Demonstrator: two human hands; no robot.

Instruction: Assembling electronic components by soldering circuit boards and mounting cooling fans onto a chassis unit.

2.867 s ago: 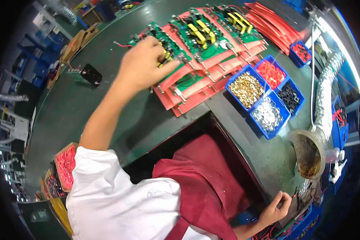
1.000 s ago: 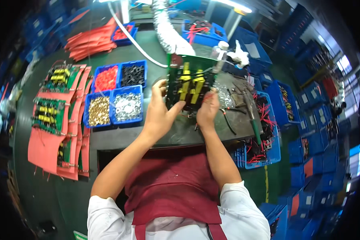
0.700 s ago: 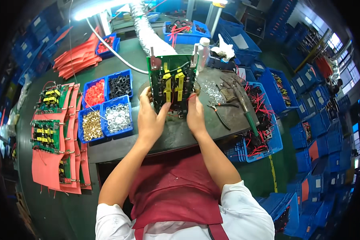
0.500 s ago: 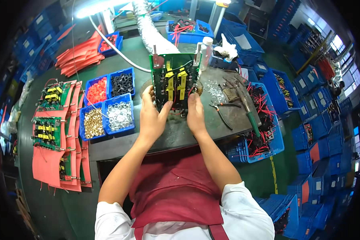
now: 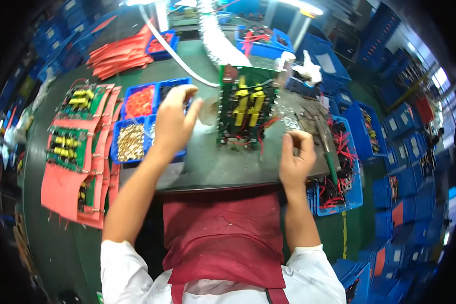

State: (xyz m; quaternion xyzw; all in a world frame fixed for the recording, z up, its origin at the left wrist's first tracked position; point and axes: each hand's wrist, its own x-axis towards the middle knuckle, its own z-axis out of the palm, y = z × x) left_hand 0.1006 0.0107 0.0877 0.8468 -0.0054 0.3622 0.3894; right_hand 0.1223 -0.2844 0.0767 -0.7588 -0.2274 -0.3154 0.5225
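A green circuit board with yellow components and thin wires stands upright at the middle of the bench, touched by neither hand. My left hand is to its left, over the blue bins of black plastic parts and silvery metal parts; its thumb and fingers are apart and nothing shows in them. To the right of the board, my right hand has its fingers curled in toward the thumb. It covers the spot where the pliers lay, and whatever it may hold cannot be made out.
Nearby bins hold red parts and brass-coloured parts. Boards on red sheets lie at left, more red sheets behind. A green-handled tool lies at right beside a blue crate of red-wired parts. A white hose hangs at back.
Both hands have let go of the circuit board, which now stands alone. My left hand went left to the bins, my right hand right to the pliers' spot. The view shifted.
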